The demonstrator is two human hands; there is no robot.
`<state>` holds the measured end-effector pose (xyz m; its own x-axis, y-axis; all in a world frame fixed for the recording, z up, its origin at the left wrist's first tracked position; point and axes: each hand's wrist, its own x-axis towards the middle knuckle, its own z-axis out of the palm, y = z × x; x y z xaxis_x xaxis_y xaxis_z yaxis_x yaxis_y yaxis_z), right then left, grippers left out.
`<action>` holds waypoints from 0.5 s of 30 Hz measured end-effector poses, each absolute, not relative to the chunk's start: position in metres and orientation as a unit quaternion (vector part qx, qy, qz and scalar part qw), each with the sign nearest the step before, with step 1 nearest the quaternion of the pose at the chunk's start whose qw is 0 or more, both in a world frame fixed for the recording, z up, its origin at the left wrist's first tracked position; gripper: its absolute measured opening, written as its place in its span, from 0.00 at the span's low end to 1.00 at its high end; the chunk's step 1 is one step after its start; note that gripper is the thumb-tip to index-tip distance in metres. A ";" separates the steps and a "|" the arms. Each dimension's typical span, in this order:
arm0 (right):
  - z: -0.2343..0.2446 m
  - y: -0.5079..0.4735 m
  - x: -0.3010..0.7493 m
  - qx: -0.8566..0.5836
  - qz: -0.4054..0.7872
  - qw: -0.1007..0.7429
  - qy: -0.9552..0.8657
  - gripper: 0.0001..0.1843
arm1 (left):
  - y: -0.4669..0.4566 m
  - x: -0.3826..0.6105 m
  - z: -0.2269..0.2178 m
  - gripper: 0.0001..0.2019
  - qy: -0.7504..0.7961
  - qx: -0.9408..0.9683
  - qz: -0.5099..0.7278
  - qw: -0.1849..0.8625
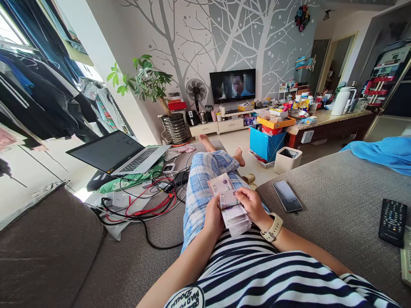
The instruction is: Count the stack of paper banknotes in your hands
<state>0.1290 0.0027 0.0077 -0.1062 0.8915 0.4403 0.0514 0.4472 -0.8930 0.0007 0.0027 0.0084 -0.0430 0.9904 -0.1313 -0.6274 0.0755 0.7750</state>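
Note:
A stack of pale pinkish banknotes point(228, 199) is held over my lap, its lower ends bent down and fanned apart. My left hand point(214, 217) grips the stack along its left side, thumb on top. On the right side, my right hand point(252, 206) pinches the notes between thumb and fingers. The fingers beneath the stack are hidden. A cream-banded watch point(272, 227) is on my right wrist. Under the notes lie my legs in blue-and-white checked trousers point(199, 188).
On the sofa point(317, 184), a phone point(287, 196) and a black remote point(393, 221) lie to the right. Left are an open laptop point(118, 154) and tangled cables point(163, 192). Beyond stand a blue box point(267, 143), a bin point(287, 161) and a crowded table point(321, 122).

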 end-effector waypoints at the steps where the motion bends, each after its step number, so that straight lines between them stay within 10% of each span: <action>1: 0.008 0.003 0.129 -0.367 0.379 0.558 -0.640 0.21 | 0.002 0.001 0.009 0.15 0.354 0.256 0.630 0.642; 15: 0.005 0.005 0.129 -0.351 0.405 0.566 -0.626 0.19 | 0.004 -0.001 0.006 0.14 0.355 0.258 0.627 0.644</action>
<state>0.1287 0.0049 0.0045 -0.1129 0.8982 0.4248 -0.0200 0.4254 -0.9048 -0.0008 0.0038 0.0058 -0.0380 0.9904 -0.1329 -0.6242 0.0804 0.7771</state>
